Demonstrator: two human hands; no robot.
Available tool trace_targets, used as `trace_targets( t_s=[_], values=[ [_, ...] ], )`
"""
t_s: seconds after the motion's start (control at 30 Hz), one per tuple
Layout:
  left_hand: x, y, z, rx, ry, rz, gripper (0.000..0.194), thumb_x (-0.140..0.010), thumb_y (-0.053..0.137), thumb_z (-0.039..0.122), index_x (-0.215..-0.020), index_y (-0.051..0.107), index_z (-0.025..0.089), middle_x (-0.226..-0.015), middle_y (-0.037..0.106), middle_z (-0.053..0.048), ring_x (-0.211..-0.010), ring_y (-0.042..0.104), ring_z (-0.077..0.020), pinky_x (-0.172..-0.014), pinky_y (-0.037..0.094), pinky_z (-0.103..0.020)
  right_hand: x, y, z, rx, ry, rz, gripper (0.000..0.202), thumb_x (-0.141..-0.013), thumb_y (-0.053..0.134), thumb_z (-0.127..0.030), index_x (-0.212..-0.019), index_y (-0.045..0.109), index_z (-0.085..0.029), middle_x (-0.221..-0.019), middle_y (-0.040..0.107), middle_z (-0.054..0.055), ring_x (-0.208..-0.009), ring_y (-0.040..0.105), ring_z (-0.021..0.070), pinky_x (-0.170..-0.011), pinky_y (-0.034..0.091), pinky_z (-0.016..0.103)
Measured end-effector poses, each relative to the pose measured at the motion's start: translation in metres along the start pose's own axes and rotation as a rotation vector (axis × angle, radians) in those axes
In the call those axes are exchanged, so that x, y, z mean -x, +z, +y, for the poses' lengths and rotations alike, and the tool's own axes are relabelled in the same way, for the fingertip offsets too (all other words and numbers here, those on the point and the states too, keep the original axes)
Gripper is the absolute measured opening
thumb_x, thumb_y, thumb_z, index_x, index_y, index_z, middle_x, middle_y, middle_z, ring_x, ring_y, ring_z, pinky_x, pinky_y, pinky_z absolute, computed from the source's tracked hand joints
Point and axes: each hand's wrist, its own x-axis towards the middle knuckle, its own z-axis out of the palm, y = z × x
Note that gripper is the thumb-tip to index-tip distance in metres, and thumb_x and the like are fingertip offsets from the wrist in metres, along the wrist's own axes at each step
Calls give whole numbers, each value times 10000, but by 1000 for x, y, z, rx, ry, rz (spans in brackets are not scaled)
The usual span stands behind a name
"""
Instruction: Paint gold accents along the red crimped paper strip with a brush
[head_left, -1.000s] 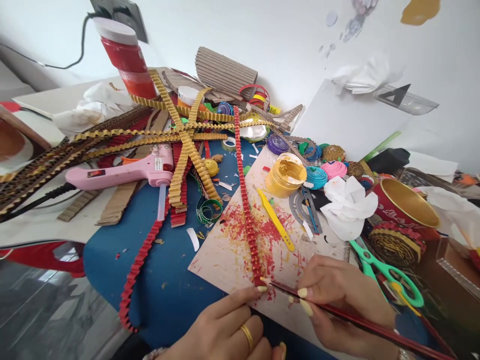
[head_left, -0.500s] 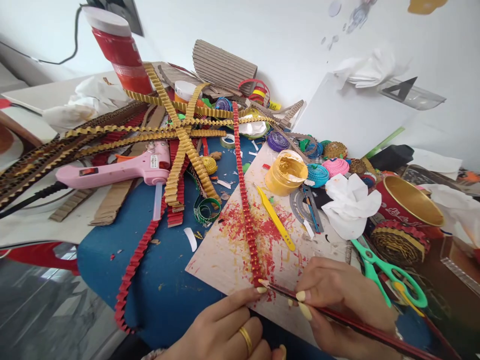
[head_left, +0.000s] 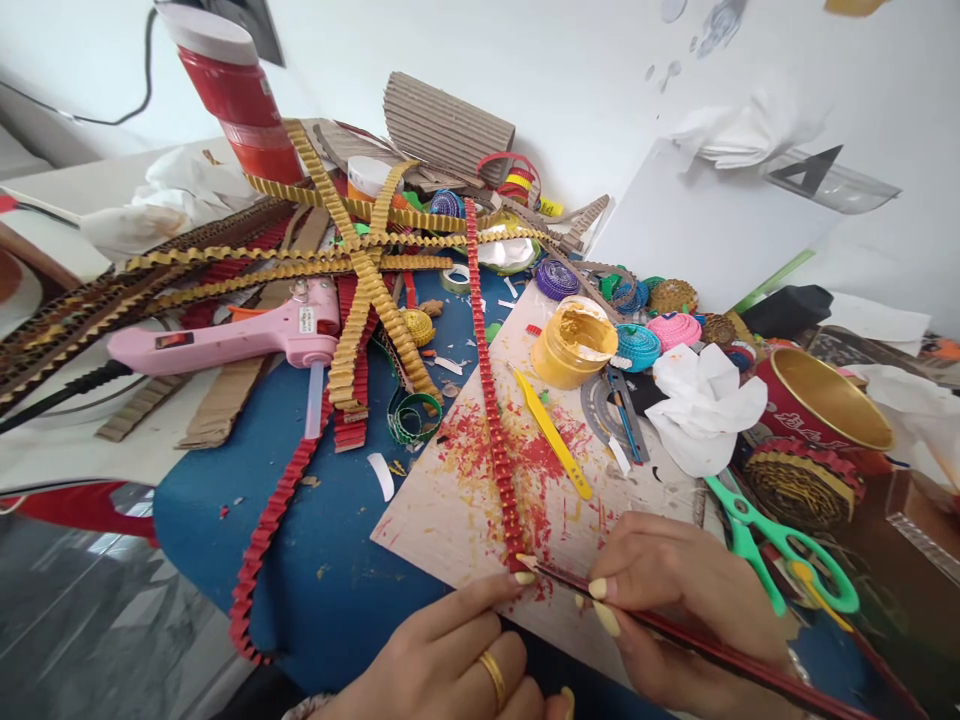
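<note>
My right hand (head_left: 675,590) pinches a thin dark red brush (head_left: 645,612), its pale tip touching the near end of a red corrugated strip (head_left: 491,410) dotted with yellow. My left hand (head_left: 450,655), wearing a gold ring, presses its outstretched index fingertip on that same end; its other fingers are curled, with nothing visible in them. The strip lies over a paint-stained board (head_left: 427,520). Yellow tweezers (head_left: 551,432) rest to its right, and an open jar of yellow paint (head_left: 574,345) stands behind them.
A pink glue gun (head_left: 225,345) lies at left among yellow corrugated strips (head_left: 367,270). Green-handled scissors (head_left: 780,545), crumpled tissue (head_left: 705,410) and a red can (head_left: 825,400) are at right. Paper coils and a cardboard roll (head_left: 448,125) sit at the back.
The brush tip has shifted very slightly up at the strip's near end. Both hands stay almost in place, and the view has tilted slightly.
</note>
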Motion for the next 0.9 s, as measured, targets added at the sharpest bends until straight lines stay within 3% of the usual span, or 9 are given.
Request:
trace_targets(
  t_s=[0.1,0.23,0.4,0.57,0.73,0.9],
  values=[
    [0,0,0,-8,3,9,392,-876,495,99,-497,475,193,-457,377,96,-394,343,-40,-933,503,-206,1,0,1,-2,-7,-6,220,-703,527,-23,-798,510,-220,-538,623,-16,-441,553,105,-448,480,207],
    [0,0,0,-37,-2,19,359,-830,627,268,-518,460,208,-451,387,108,-391,382,-33,-892,545,-253,1,0,1,4,-2,-11,225,-701,531,-18,-798,507,-220,-542,623,-12,-446,543,105,-449,472,210],
    [-1,2,0,-54,-5,31,380,-824,627,382,-530,456,214,-453,399,105,-401,410,-38,-884,558,-298,0,-1,0,-12,-3,-17,224,-705,535,-11,-796,502,-213,-542,624,-3,-455,549,103,-461,476,209],
    [0,1,1,-41,-6,28,382,-845,608,290,-508,447,208,-450,379,105,-396,378,-37,-894,549,-276,1,0,1,2,-7,-26,223,-704,525,-12,-793,494,-214,-534,624,-1,-448,538,108,-453,474,219],
    [0,1,1,-7,-5,11,472,-921,394,82,-460,422,184,-453,346,84,-406,318,-43,-940,501,-211,2,0,1,-12,1,-34,217,-716,518,-14,-798,494,-214,-543,623,-4,-455,536,104,-456,462,210],
    [-1,2,1,2,-6,25,492,-921,390,71,-442,418,178,-455,340,78,-418,305,-50,-953,489,-209,3,-2,2,-39,37,-42,185,-729,526,-30,-771,495,-208,-558,622,3,-481,542,103,-471,453,211]
  ],
)
